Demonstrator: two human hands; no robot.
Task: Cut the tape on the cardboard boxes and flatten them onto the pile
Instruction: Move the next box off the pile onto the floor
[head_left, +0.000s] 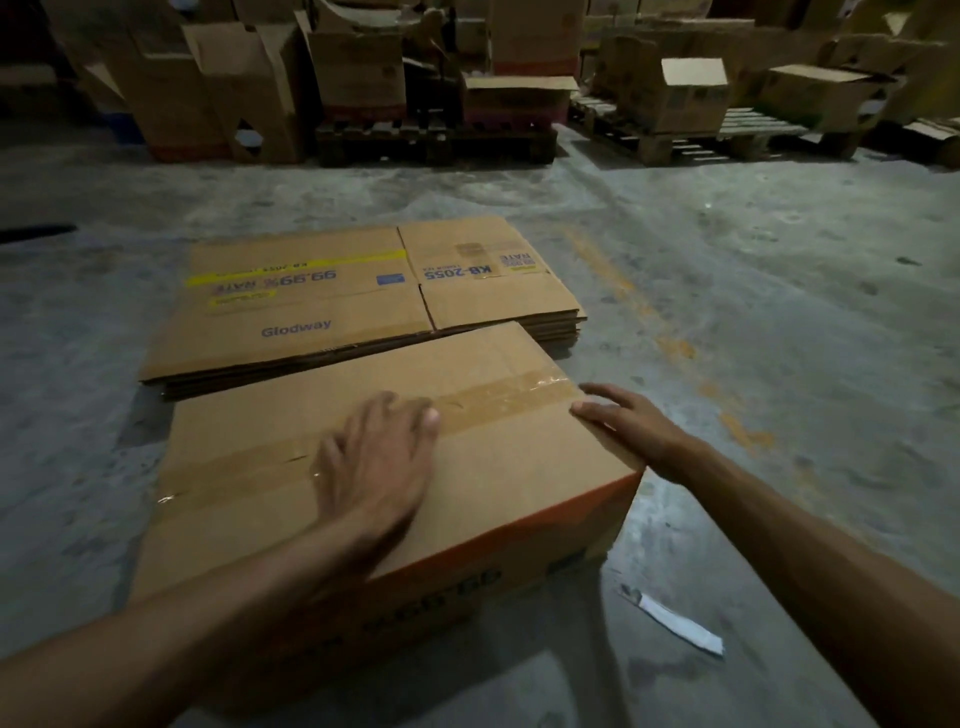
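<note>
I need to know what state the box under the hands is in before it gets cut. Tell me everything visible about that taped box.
The taped box is brown corrugated cardboard, assembled, standing on the concrete floor just in front of the flattened pile. Clear tape runs along its top seam, wrinkled, apparently uncut. An orange band edges the near side, with dark, unreadable print. The left hand lies flat on top, over the tape; the right hand touches the right top edge.

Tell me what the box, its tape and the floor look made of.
Box: matte brown corrugated cardboard, going by the layered edges on the like pile behind.
Tape: clear or tan plastic film, glossy, with wrinkles catching light.
Floor: likely bare concrete, grey, mottled and scuffed.
</note>
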